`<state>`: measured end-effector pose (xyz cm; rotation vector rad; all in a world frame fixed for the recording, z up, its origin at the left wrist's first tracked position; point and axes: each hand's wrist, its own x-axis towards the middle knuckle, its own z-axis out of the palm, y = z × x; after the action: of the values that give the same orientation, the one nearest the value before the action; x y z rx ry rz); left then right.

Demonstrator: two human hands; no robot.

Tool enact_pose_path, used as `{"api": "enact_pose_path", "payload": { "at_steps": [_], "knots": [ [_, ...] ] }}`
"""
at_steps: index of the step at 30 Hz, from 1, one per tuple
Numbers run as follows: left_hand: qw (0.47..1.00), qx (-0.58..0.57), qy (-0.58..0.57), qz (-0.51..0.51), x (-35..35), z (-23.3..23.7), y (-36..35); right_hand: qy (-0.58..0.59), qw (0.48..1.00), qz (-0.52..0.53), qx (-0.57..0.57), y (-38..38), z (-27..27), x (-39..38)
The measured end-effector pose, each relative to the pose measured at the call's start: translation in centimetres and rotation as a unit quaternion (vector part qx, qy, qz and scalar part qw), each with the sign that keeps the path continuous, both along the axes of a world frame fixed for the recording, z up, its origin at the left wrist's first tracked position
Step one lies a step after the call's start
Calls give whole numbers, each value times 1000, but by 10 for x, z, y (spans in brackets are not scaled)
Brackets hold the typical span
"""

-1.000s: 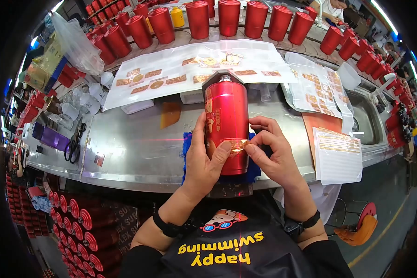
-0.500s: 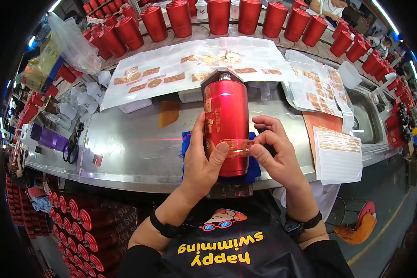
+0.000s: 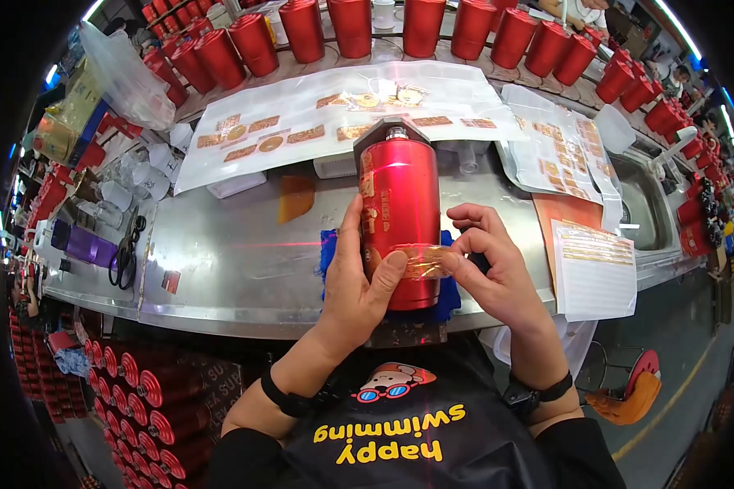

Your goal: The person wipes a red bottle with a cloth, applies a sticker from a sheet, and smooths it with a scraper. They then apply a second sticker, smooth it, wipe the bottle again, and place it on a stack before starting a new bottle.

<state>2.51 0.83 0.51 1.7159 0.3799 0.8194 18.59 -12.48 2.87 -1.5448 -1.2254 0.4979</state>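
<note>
A shiny red metal flask point(image 3: 408, 187) lies in front of me, its neck at a dark angular holder point(image 3: 363, 140) and its body over a blue cloth point(image 3: 448, 300). Gold markings run down its left side. My left hand point(image 3: 355, 273) is wrapped along that side, thumb pressing the left end of a clear strip with gold print point(image 3: 424, 262) against the flask. At the strip's other end, my right hand point(image 3: 491, 265) pinches it between thumb and index finger, beside the flask's right side. The other right fingers are curled.
Decal sheets point(image 3: 294, 114) spread behind the flask, with more on a tray point(image 3: 554, 155) at right. A sink point(image 3: 640, 196) adjoins the steel bench point(image 3: 220, 277). Black scissors point(image 3: 125, 257) and a purple bottle point(image 3: 90, 244) lie left. Red flasks point(image 3: 424, 28) line the back.
The row of red flasks at the back has shifted sideways. The strip's glare has changed, and it looks paler gold. Both hands keep nearly the same place and hold.
</note>
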Motion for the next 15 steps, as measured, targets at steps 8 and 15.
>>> {"api": "enact_pose_path", "payload": {
  "at_steps": [8, 15],
  "knots": [
    [999, 28, 17, -7, -6, -4, 4, -13, 1000, 16, -7, 2, 2, -1],
    [934, 342, 105, 13, -25, 9, -4, 18, 1000, 11, -17, 1, -4, 2]
  ]
}}
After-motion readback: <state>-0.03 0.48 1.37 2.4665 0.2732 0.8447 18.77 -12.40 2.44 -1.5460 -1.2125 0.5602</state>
